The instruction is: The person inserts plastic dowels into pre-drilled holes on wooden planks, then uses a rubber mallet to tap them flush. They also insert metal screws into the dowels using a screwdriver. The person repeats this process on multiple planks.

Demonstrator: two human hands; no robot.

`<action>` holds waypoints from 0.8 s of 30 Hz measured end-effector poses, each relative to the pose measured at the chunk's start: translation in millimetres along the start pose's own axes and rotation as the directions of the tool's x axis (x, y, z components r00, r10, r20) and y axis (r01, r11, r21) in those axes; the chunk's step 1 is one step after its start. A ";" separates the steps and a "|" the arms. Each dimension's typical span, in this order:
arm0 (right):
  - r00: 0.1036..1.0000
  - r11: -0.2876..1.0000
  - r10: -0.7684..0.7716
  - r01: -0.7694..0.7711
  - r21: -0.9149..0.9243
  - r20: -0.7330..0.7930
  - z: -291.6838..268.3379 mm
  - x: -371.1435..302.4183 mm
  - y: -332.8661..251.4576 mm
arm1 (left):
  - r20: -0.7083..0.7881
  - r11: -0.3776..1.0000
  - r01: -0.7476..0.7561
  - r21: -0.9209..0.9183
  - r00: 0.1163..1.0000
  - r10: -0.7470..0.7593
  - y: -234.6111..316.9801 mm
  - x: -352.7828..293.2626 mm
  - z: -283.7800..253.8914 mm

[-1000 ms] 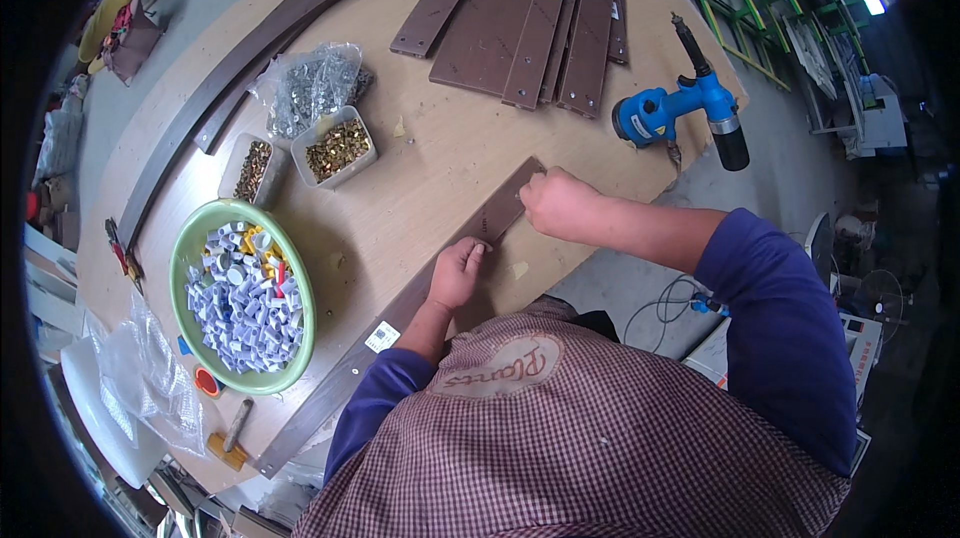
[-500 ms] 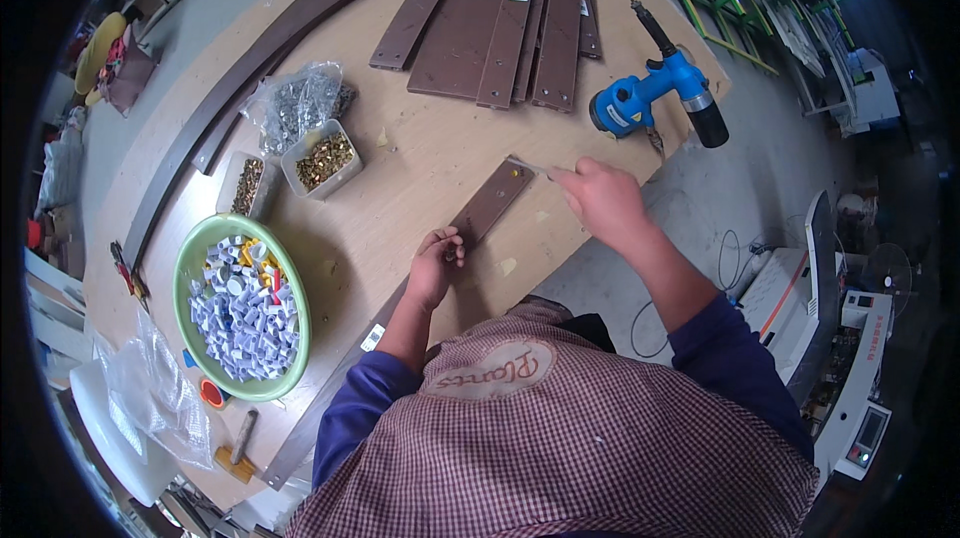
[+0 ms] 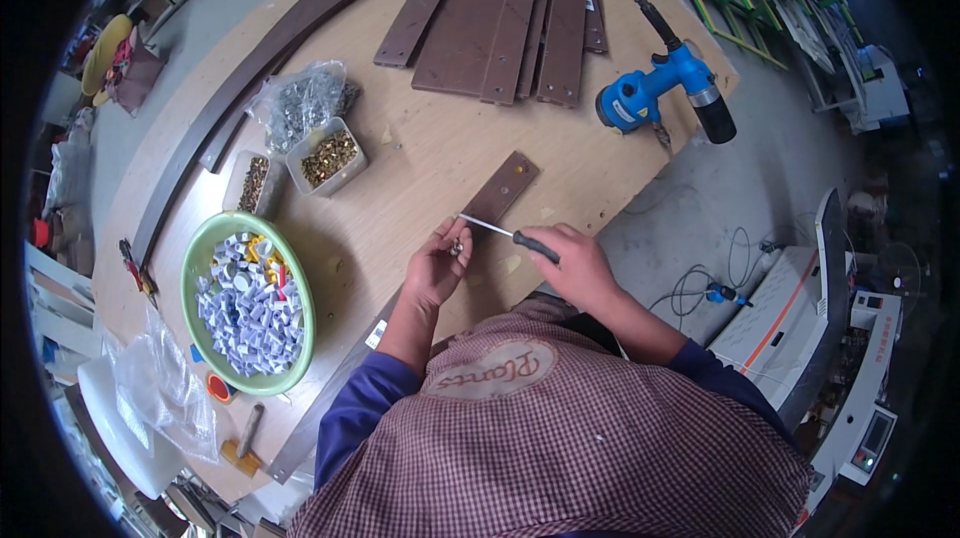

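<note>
A dark-handled screwdriver (image 3: 500, 231) is gripped in my right hand (image 3: 572, 266), its thin metal shaft pointing left. The tip reaches the fingers of my left hand (image 3: 437, 263), which is turned palm up with the fingers curled. Small shiny metal fittings (image 3: 457, 248) lie in those fingers; their exact kind is too small to tell. Beneath and beyond the left hand is a brown board (image 3: 498, 193) with holes near its far end. One brass-coloured fitting (image 3: 519, 169) sits at a hole there. A grey-brown strip (image 3: 330, 408) with a white label shows beside my left forearm.
Left stands a green basin (image 3: 308, 323) of white plastic pieces. Behind it are two tubs of brass fittings (image 3: 328, 158) and a plastic bag of metal parts (image 3: 303, 103). Brown boards (image 3: 465, 43) lie at the back, a blue rivet tool (image 3: 650, 98) at the right edge, a mallet (image 3: 245, 438) lower left.
My right hand has drawn back from the board's far end toward my body, bringing the screwdriver tip to my left hand. My left hand has turned more palm up.
</note>
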State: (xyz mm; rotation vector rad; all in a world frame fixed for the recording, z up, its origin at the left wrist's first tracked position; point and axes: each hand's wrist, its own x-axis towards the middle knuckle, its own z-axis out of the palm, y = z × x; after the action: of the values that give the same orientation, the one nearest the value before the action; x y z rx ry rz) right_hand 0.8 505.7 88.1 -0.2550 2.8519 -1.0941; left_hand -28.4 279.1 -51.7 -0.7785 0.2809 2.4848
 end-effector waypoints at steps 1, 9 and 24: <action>1.000 1.000 0.012 -0.013 0.006 0.018 2.4 -2.6 -3.0 | 0.001 0.999 0.010 -0.043 1.000 -0.010 1.5 -0.5 1.8; 0.996 1.000 0.021 -0.022 0.004 0.082 15.6 -14.4 -7.6 | 0.074 1.000 0.001 0.031 0.997 -0.003 7.8 2.8 -5.5; 0.994 0.995 0.095 -0.095 -0.003 0.057 13.4 -8.6 -12.5 | 0.069 0.878 -0.128 0.462 0.992 0.108 4.7 2.3 -10.4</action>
State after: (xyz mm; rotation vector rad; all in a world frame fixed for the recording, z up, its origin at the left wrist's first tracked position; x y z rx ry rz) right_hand 12.6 489.3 86.7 -0.1459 2.7830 -1.0506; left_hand -27.6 272.5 -61.2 -0.5159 0.8975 2.3896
